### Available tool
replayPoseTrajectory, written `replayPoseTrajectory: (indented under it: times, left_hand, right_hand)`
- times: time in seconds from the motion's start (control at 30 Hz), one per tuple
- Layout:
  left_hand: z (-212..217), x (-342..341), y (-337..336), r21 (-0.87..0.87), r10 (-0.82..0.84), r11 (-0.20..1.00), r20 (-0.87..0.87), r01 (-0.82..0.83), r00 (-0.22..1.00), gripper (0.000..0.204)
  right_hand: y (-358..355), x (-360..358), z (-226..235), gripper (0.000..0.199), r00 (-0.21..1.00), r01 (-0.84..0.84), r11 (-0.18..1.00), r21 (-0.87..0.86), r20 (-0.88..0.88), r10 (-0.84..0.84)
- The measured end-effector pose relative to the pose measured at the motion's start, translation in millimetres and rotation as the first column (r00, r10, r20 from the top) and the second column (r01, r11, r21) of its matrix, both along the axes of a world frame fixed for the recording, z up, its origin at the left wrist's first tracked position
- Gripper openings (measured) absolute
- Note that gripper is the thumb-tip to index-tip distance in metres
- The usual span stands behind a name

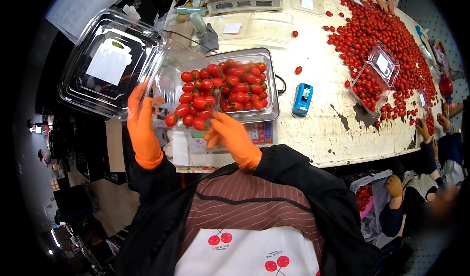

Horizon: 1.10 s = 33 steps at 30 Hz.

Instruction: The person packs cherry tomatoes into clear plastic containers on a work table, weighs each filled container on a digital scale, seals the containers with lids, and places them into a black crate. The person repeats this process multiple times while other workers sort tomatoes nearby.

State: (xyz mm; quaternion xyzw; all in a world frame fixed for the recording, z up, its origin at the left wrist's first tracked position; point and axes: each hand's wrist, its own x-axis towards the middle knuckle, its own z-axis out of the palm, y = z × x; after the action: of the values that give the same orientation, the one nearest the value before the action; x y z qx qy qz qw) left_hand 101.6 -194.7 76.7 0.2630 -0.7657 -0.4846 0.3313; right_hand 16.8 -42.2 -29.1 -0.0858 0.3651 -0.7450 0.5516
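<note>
A clear plastic clamshell box of cherry tomatoes is tilted at the left end of a metal tray. Its raised lid, bearing a white label, spreads out to the left. My left hand, in an orange glove, grips the box where lid and base meet, thumb toward the tomatoes. At the near right corner, my right hand, also gloved in orange, has its fingers curled on the box's edge. More tomatoes lie in the tray, which rests on a scale.
A blue tape dispenser stands right of the tray. Loose tomatoes cover the table's right side, with a filled clamshell among them. Beyond the tray are open clamshells and another scale. Other people's hands work at the right edge.
</note>
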Motion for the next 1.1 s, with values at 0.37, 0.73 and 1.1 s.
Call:
replayPoseTrajectory:
  times: [0.37, 0.73, 1.1]
  left_hand:
    - [0.1, 4.4, -1.7, -0.034, 0.018, 0.999, 0.03, -0.017, 0.999, 0.039]
    - [19.0, 1.0, 11.0, -0.051, 0.044, 0.998, -0.009, -0.044, 0.999, 0.039]
    - [-10.8, 4.6, -7.8, 0.02, 0.062, 0.998, -0.005, -0.062, 0.998, 0.036]
  right_hand:
    - [-11.6, -4.6, -15.3, 0.034, 0.995, -0.079, 0.996, -0.046, 0.051, 0.081]
    - [-14.7, -2.9, -3.9, 0.031, 0.993, -0.075, 0.994, -0.077, 0.088, 0.081]
    - [-13.1, 0.6, -20.5, 0.031, 0.976, -0.056, 0.997, -0.05, 0.208, 0.065]
